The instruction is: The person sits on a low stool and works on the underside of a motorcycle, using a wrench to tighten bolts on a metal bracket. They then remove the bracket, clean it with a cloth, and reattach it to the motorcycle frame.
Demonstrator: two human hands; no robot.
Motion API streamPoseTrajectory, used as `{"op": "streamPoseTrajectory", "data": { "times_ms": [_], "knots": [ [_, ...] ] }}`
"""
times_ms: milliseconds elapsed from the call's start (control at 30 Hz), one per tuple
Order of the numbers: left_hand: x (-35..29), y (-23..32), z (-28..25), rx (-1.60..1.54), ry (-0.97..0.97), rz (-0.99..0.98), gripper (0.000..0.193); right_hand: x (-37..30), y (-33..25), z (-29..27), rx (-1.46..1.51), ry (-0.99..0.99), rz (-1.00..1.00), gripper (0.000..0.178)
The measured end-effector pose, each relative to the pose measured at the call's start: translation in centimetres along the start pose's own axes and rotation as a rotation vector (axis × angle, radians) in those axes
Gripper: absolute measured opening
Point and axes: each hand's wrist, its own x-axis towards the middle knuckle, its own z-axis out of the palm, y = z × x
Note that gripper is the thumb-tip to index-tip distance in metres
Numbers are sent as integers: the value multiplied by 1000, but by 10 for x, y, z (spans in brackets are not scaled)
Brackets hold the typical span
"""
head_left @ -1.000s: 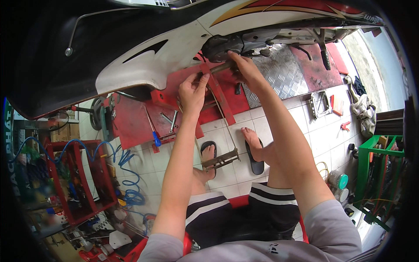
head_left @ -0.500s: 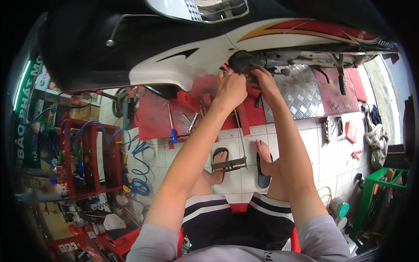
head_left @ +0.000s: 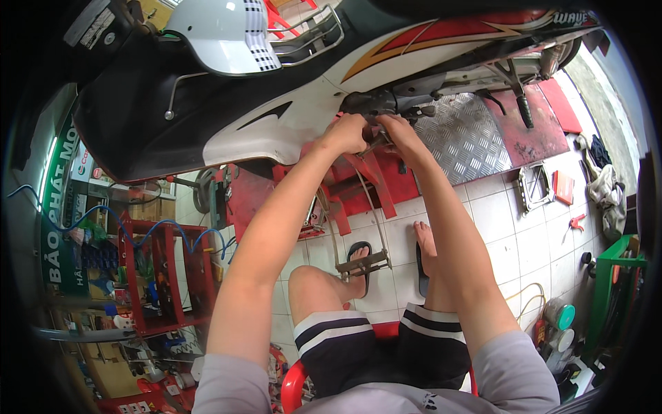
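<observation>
Both arms reach forward to the underside of a motorbike's engine [head_left: 372, 103], below its white and black body panels [head_left: 276, 127]. My left hand [head_left: 347, 132] is closed, its fingers curled against the engine's lower edge. Just to its right, my right hand [head_left: 400, 134] is also closed, with fingers bent at the same spot. Between them shows a bit of a metal part [head_left: 374, 143]; my fingers hide most of it, and its kind cannot be made out. Beneath the hands is a red metal stand [head_left: 365, 179] on the red lift platform [head_left: 407, 190].
A metal foot bar [head_left: 363, 263] hangs on thin rods by my feet. A white helmet [head_left: 221, 34] rests on the bike. Left stand a red rack [head_left: 148, 276] and a blue air hose [head_left: 103, 209]; right, a metal frame [head_left: 534, 188], red-handled pliers [head_left: 577, 222] and a green rack [head_left: 610, 269].
The view has shifted, bringing more of the helmet into sight. Both hands have moved a little left relative to the engine, and the blue-handled screwdriver is now hidden behind my left arm.
</observation>
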Motion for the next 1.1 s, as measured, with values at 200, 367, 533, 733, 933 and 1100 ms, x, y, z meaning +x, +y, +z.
{"op": "streamPoseTrajectory", "data": {
  "times_ms": [200, 367, 533, 733, 933, 1100],
  "knots": [
    [0, -1, 3, 9, 37, 96, 34, 13, 13, -4, -133, 18, -112, 41],
    [-17, 17, -13, -83, 141, 311, 42, 2, -11, -20, -184, -64, -334, 31],
    [-80, 41, 2, -374, 547, 272, 45, -19, -35, -26, -39, -487, -341, 24],
    [-199, 4, 51, -1211, 405, -16, 43, -40, -32, -9, -94, -803, -13, 38],
    [-284, -116, 130, -1651, 493, -392, 42, -26, -24, -11, -266, -500, -5, 39],
    [-263, -225, 202, -1178, 461, -730, 41, 0, -13, -18, -195, -187, 58, 34]
  ]
}}
